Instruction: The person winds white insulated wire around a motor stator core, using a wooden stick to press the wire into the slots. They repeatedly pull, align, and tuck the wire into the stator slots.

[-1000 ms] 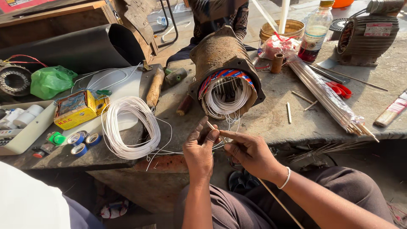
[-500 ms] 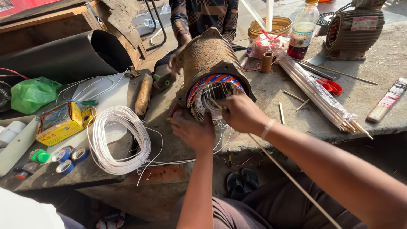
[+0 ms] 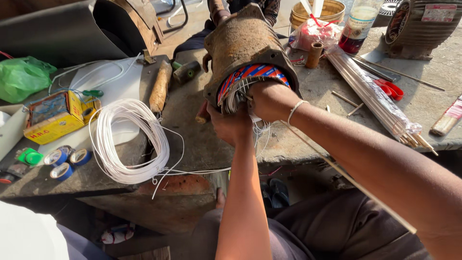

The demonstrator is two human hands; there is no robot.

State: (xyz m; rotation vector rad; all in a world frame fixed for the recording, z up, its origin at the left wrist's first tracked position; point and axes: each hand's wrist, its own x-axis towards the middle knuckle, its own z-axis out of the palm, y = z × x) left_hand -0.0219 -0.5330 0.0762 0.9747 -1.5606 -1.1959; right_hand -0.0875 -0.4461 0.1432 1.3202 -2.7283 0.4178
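The rusty motor housing (image 3: 243,45) lies on the tabletop (image 3: 317,101), its long axis running away from the person, open end facing them. The left hand (image 3: 231,126) and right hand (image 3: 269,100) are closed on its white wires (image 3: 236,96).

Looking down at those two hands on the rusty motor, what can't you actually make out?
Head view:
- Fingers of the right hand and left hand: tucked into the windings, hidden by the hands' backs.
- Inside of the motor housing: blocked by both hands.
- Far end of the thin stick: hidden behind the right wrist.
- Bottle: top cut off by the picture's edge.
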